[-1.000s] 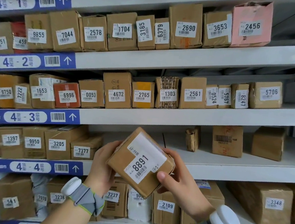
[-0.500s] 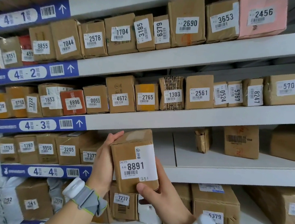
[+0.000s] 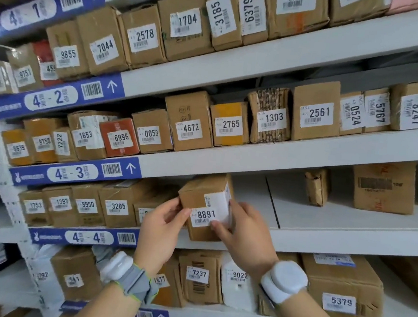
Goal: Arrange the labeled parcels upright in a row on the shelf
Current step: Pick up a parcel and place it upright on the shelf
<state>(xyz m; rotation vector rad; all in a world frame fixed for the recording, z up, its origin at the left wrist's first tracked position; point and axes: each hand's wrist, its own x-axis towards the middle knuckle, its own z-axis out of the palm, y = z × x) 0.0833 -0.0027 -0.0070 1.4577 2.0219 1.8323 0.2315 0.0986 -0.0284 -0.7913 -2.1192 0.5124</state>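
A brown cardboard parcel labeled 8891 [image 3: 201, 195] stands upright at the front edge of the 4-4 shelf [image 3: 346, 240], its label facing me. My left hand [image 3: 164, 226] grips its left side, thumb on the front near the label. My right hand [image 3: 245, 230] holds its right side with fingers curled onto the label's lower corner. To its left stands a row of upright labeled parcels, among them 3205 [image 3: 116, 205] and 9950 [image 3: 86, 205]; my left hand partly hides the parcel nearest to it.
Bare white shelf surface lies right of the 8891 parcel. Further back on that shelf stand a small brown packet [image 3: 317, 187] and a larger unlabeled-front box [image 3: 384, 189]. Shelves above and below are packed with labeled parcels.
Both hands carried the 8891 parcel up and forward onto the 4-4 shelf, turning it from tilted to upright. The camera moved closer to the shelves.
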